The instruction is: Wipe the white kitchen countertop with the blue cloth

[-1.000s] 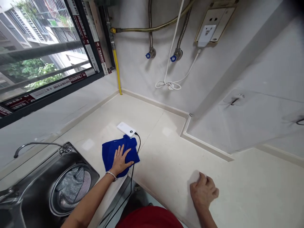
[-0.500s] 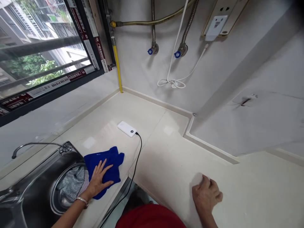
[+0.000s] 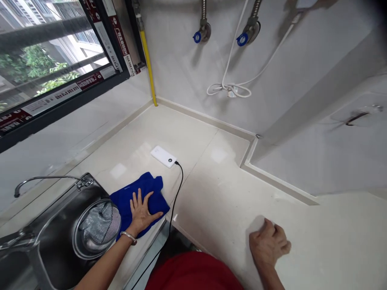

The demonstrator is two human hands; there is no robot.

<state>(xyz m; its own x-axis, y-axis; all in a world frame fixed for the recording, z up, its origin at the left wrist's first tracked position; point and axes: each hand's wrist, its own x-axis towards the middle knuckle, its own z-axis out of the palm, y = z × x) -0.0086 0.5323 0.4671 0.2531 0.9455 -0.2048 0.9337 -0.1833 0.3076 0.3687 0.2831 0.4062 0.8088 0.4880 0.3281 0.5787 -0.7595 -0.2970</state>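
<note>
Evidently a wiping step: the left hand (image 3: 140, 215) lies flat, fingers spread wide, pressing on a blue cloth (image 3: 156, 203) rather than gripping it. Cloth is on the pale counter (image 3: 211, 197), lower left of centre, reaching up to the sink (image 3: 57, 233); whether it overlaps the rim, cannot tell. Right hand (image 3: 269, 243), lower right, rests on the counter, fingers loosely curled; nothing shows in it, palm hidden. Just beyond the cloth, near centre: a white power bank (image 3: 163, 156), its black cable (image 3: 182, 177) running down past the cloth's right corner. In the sink, far left, a metal basin (image 3: 76, 237) holds a grey cloth (image 3: 96, 221). Another stroke would call for steady palm pressure, clear of that cable.
</note>
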